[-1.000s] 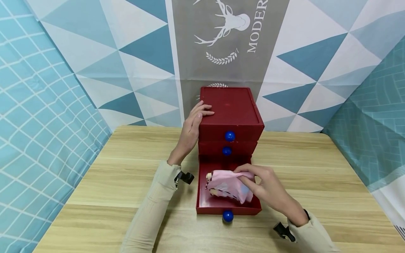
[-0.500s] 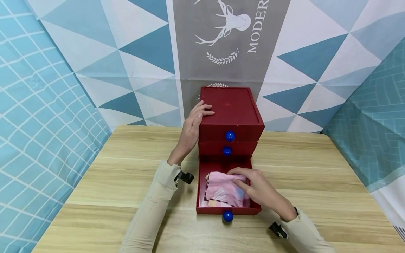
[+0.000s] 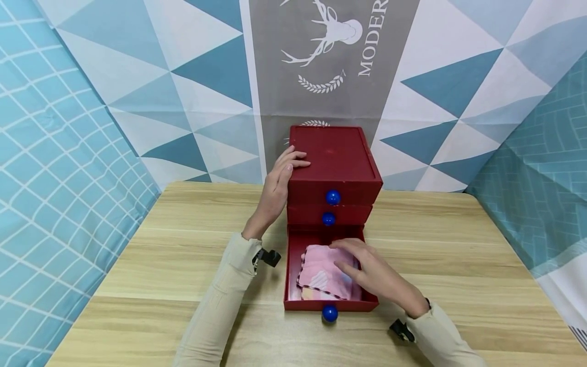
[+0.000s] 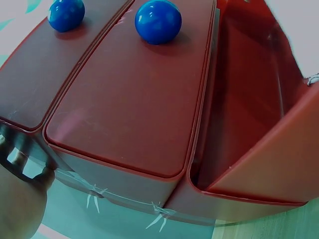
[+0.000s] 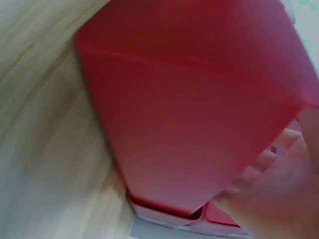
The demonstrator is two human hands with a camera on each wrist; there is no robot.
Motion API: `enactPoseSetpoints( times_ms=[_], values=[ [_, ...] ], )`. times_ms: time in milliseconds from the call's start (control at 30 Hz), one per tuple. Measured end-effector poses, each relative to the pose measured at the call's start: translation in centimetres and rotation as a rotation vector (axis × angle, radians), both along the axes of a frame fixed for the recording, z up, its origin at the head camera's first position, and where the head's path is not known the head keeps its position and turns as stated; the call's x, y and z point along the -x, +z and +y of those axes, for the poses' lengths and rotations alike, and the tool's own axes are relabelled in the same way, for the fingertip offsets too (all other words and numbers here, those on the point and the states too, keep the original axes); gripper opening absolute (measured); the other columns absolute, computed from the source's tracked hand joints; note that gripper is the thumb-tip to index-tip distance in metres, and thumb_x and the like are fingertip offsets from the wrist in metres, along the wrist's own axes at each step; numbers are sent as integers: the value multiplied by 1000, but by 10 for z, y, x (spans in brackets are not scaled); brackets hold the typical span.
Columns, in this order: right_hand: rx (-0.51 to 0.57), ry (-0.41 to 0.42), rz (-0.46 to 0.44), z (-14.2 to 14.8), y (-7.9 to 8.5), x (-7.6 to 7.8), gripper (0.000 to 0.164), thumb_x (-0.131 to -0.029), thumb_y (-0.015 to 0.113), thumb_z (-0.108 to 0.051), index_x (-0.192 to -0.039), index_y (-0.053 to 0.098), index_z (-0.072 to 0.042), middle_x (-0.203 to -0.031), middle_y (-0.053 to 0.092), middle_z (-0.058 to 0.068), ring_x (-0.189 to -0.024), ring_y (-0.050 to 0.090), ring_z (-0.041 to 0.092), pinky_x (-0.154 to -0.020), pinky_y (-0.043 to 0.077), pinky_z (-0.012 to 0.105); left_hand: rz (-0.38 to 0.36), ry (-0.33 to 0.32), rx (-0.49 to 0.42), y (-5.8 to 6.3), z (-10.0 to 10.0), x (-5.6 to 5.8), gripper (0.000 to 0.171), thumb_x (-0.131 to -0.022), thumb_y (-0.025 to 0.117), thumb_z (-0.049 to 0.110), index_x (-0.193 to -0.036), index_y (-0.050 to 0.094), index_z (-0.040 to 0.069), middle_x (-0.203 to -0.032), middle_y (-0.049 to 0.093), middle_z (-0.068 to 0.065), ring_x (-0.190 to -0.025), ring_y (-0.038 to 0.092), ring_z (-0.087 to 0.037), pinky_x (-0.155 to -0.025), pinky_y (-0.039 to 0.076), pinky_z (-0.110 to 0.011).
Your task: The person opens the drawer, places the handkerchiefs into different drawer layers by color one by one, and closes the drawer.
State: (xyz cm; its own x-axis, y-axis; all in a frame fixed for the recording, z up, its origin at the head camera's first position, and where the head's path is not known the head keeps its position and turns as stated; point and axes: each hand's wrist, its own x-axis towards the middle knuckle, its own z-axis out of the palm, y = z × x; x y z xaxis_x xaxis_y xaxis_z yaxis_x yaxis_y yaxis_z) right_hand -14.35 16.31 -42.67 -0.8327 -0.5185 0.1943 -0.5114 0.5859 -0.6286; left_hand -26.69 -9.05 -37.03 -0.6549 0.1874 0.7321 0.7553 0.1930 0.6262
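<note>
A folded pink cloth (image 3: 323,270) with a dark-and-light checked edging lies in the pulled-out bottom drawer (image 3: 304,305) of a red drawer cabinet (image 3: 331,158). Over the cloth's right side is my right hand (image 3: 376,270), its fingers and thumb spread apart and gripping nothing; whether the fingertips touch the cloth I cannot tell. My left hand (image 3: 273,191) rests on the cabinet's upper left edge, fingers on the top and palm along the side. In the left wrist view the cloth (image 4: 295,30) shows pale at the top right.
Blue round knobs sit on the upper drawer (image 3: 332,197), the middle drawer (image 3: 328,219) and the pulled-out one. Both upper drawers are pushed in. The cabinet stands on a wooden table (image 3: 192,255) before a patterned backdrop (image 3: 211,76).
My right hand has let go of the pink cloth, which was held up and now lies flatter in the drawer. The hand moved slightly left. My left hand has stayed put.
</note>
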Motion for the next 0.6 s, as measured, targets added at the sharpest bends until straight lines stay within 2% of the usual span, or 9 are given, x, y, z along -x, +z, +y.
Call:
enactPoseSetpoints(
  times_ms=[100, 300, 367, 433, 533, 600],
  values=[
    [40, 4, 17, -3, 6, -3, 31, -97, 65, -27, -127, 65, -18, -130, 61, -6, -124, 55, 18, -102, 48, 47, -13, 4, -2, 0, -2, -1, 44, -108, 29, 19, -120, 69, 5, -140, 55, -7, -148, 26, -23, -122, 17, -36],
    [189, 27, -55, -7, 25, -20, 20, -99, 63, -27, -118, 66, -29, -117, 67, -13, -108, 64, 14, -91, 55, 42, -29, -1, 7, -1, -2, 0, 44, -109, 29, 19, -122, 69, 6, -141, 55, -5, -148, 25, -16, -122, 16, -36],
    [232, 54, -130, -7, 28, -29, 18, -100, 60, -27, -117, 67, -29, -111, 69, -11, -98, 66, 15, -83, 57, 36, -31, 2, 11, 0, -2, 0, 44, -109, 29, 19, -121, 69, 5, -141, 55, -5, -148, 25, -16, -122, 16, -35],
    [306, 124, -228, -8, 28, -38, 17, -102, 57, -21, -116, 68, -23, -105, 71, -3, -91, 67, 18, -77, 58, 33, -30, 6, 13, 0, -1, 0, 44, -108, 29, 19, -121, 69, 5, -141, 55, -5, -148, 25, -16, -122, 16, -35],
    [401, 256, -413, -6, 20, -51, 21, -105, 49, -15, -115, 67, -12, -99, 71, 8, -84, 67, 25, -71, 59, 35, -27, 13, 16, 0, -1, 0, 45, -108, 28, 20, -120, 69, 5, -141, 55, -5, -148, 26, -16, -122, 16, -35],
    [453, 354, -540, -4, 11, -58, 26, -107, 43, -11, -115, 66, -3, -96, 71, 15, -81, 69, 26, -66, 60, 39, -32, 2, -1, 7, 1, -8, 44, -108, 29, 15, -120, 68, 0, -140, 55, -12, -148, 26, -23, -122, 16, -37]
  ],
)
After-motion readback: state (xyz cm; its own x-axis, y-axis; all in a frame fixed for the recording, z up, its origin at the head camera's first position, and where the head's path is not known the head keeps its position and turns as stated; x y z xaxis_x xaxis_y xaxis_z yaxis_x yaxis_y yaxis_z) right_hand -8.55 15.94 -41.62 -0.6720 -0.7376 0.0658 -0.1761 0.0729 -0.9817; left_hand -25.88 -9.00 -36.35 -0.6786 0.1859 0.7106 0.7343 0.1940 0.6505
